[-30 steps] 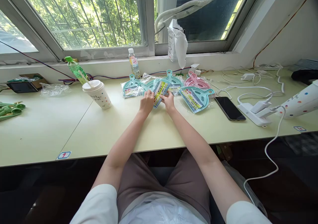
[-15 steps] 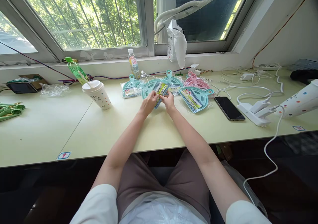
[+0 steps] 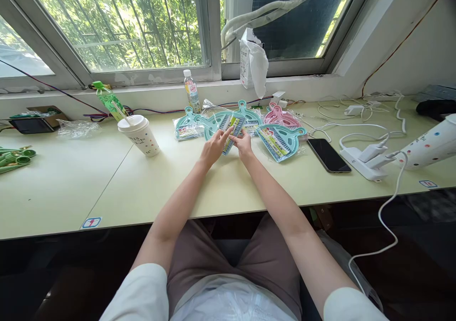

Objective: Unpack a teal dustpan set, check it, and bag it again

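Note:
My left hand (image 3: 214, 147) and my right hand (image 3: 242, 143) meet at a teal plastic item in clear wrapping (image 3: 213, 122) with a blue and yellow label card (image 3: 227, 146). The fingers of my left hand press on the card from the left; those of my right hand pinch its right side. Behind them lies another teal wrapped item (image 3: 251, 115). A smaller teal one (image 3: 187, 119) is at the left. To the right are a pink wrapped item (image 3: 280, 116) and a teal one (image 3: 285, 140) with a similar label.
A white lidded cup (image 3: 140, 136) and a green-capped bottle (image 3: 108, 100) stand left. A clear bottle (image 3: 192, 91) is behind. On the right are a black phone (image 3: 328, 155), a power strip (image 3: 363, 163), cables and a dotted white cup (image 3: 431, 143).
The fingers of my left hand have stretched upward over the label card. My right hand has shifted slightly, and more of the card's left part shows.

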The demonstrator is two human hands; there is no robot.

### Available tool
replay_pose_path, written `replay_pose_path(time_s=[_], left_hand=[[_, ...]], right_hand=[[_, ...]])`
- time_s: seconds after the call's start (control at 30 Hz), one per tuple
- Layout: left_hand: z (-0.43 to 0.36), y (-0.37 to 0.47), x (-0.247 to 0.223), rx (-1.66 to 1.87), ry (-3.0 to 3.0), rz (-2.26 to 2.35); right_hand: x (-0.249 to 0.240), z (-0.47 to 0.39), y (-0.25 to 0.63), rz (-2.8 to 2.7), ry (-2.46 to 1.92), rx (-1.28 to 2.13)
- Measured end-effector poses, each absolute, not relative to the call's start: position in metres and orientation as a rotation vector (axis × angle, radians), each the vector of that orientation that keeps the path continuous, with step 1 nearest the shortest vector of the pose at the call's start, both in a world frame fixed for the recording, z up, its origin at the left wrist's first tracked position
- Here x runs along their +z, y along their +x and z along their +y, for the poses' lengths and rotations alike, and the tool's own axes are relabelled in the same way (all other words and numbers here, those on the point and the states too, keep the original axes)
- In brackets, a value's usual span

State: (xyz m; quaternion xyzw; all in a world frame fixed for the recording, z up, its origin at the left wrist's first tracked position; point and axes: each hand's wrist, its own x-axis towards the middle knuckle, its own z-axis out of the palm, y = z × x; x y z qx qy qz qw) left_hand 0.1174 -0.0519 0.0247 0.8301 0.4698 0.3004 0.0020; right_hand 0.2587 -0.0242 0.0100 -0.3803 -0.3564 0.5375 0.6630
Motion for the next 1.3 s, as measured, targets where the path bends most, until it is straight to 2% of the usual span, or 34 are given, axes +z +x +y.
replay_pose_path(time_s=[0.23,0.47,0.57,0.7,0.8,1.0,1.1,1.3], left_hand=[[-0.054,0.121,0.028,0.967,2.589,1.536],[-0.055,0.120,0.034,1.183,2.433,1.778],[-0.053,0.119,0.034,1.137,2.486,1.828],[-0.054,0.123,0.032,1.125,2.561,1.758],[-0.055,0.125,0.031,1.252,2.506,1.660],[-0.047,0.122,0.035,1.889,1.711,1.438],[-0.043,0.124,0.037,1.848,1.267,1.176],[-0.046,0.138,0.040,1.756,0.702,1.009]], right_hand=[[0.012,-0.025,0.257,-0.811,-0.826,1.188],[0.013,-0.024,0.261,-0.693,-0.803,1.150],[0.012,-0.023,0.263,-0.669,-0.798,1.138],[0.012,-0.023,0.264,-0.631,-0.797,1.130],[0.013,-0.022,0.265,-0.596,-0.785,1.133],[0.017,-0.023,0.267,-0.569,-0.758,1.153],[0.019,-0.025,0.266,-0.609,-0.746,1.177],[0.022,-0.030,0.258,-0.672,-0.717,1.236]])
